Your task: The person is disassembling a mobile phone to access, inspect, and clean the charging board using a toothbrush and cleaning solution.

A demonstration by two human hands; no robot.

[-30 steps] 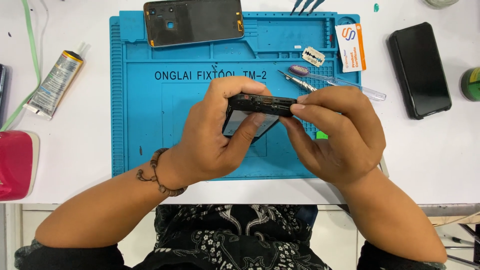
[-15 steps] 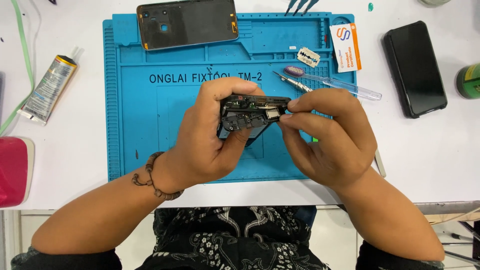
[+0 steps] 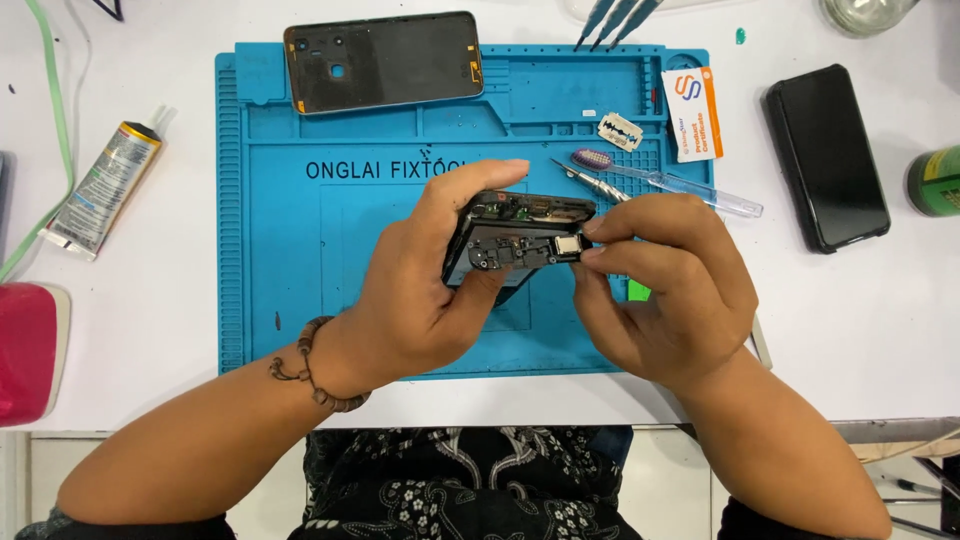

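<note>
Both hands meet over the middle of the blue repair mat [image 3: 300,300]: left hand [image 3: 420,290] wraps around an opened phone [image 3: 515,235], thumb under it, fingers curled over its top edge, holding it lifted and tilted; right hand [image 3: 665,290] pinches narrow at the phone's right end, on a small square silver part [image 3: 568,245]. Phone sits between the two hands, above the mat, not resting on it. Behind the right hand lie tweezers [image 3: 585,180] and a clear-handled screwdriver [image 3: 690,187], partly covered by its fingers. Near them a razor blade [image 3: 620,131] and an orange-and-white card [image 3: 692,113]. Black back cover [image 3: 385,60] lies at the mat's top edge. Off the mat on the white worktop [image 3: 870,330]: dark phone [image 3: 826,157] to the right, glue tube [image 3: 100,190] to the left, red object [image 3: 25,350] at far left edge. Opened phone is black-framed, insides exposed, showing green board and small metal parts.
</note>
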